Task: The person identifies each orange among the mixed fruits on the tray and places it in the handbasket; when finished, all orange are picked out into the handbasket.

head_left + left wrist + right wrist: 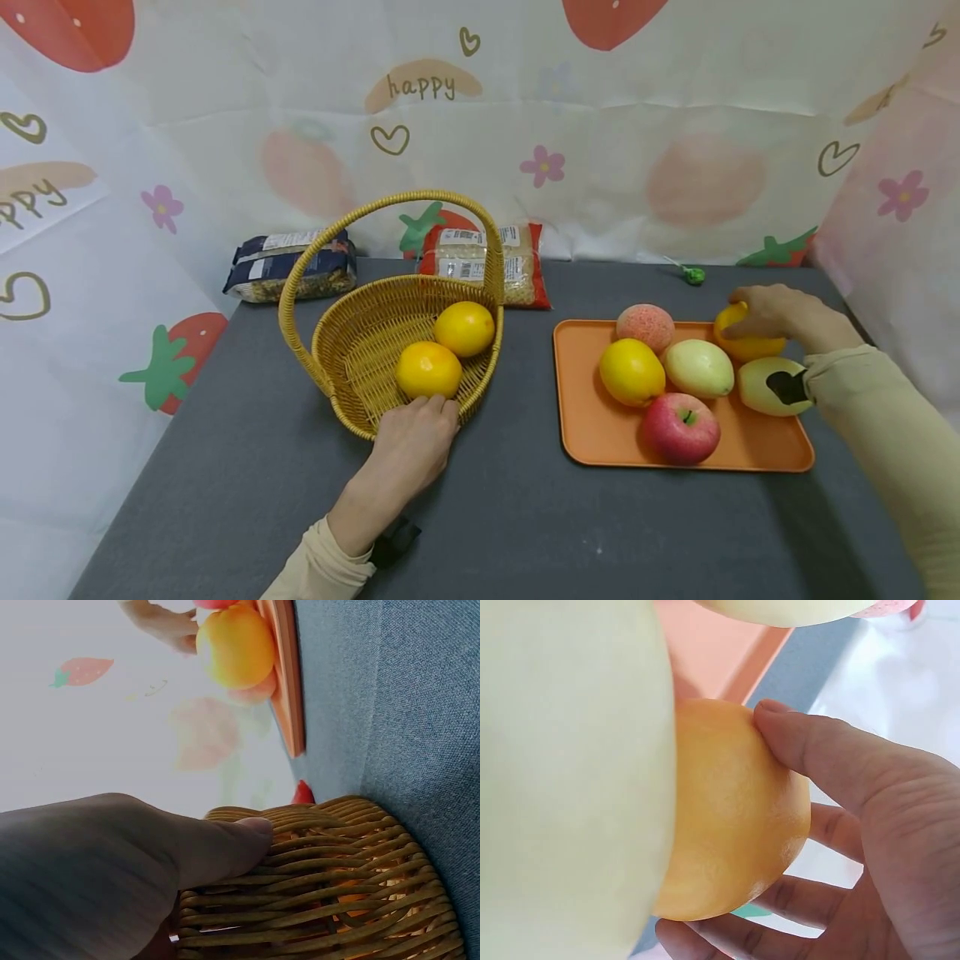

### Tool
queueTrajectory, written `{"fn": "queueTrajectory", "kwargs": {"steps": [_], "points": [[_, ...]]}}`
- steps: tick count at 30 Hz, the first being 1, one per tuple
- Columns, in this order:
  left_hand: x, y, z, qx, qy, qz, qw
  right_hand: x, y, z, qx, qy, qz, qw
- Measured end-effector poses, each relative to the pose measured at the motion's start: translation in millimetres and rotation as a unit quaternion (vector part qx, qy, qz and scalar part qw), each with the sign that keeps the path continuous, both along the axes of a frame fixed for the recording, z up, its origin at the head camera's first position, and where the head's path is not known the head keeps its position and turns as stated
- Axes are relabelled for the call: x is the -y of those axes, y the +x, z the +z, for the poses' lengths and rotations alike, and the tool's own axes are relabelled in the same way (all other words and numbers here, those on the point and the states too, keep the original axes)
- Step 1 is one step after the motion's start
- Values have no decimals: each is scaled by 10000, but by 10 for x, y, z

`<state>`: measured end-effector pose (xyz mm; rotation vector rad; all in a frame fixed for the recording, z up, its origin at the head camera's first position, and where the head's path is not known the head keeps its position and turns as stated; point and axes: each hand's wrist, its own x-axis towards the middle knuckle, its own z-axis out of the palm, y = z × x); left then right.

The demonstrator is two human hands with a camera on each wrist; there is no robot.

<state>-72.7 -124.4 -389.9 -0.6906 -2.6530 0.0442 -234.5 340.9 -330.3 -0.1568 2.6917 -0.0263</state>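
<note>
My left hand (417,437) grips the near rim of a wicker basket (360,350) with a tall arched handle. In the left wrist view, the thumb (232,847) presses the woven wall (337,900). Inside the basket lie two yellow-orange fruits (428,369). Over the far right corner of an orange tray (592,442), my right hand (795,315) holds another yellow-orange fruit (735,810), thumb on one side and fingers curled round the other. Beside it is a pale green fruit (775,386), partly covered by the wrist strap.
Also on the tray are a red apple (681,428), a yellow fruit (632,372), a pinkish peach (645,327) and another pale green fruit (699,368). Behind the basket lie a dark bag (292,267) and a red-edged bag (525,267). A small green item (693,276) lies near the back.
</note>
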Motion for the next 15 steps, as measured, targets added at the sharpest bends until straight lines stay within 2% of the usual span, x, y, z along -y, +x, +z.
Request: {"fn": "queueTrajectory", "kwargs": {"steps": [15], "points": [[-2, 7, 11, 59, -18, 0, 10000, -23, 20, -5, -277, -39, 26, 9996]]}}
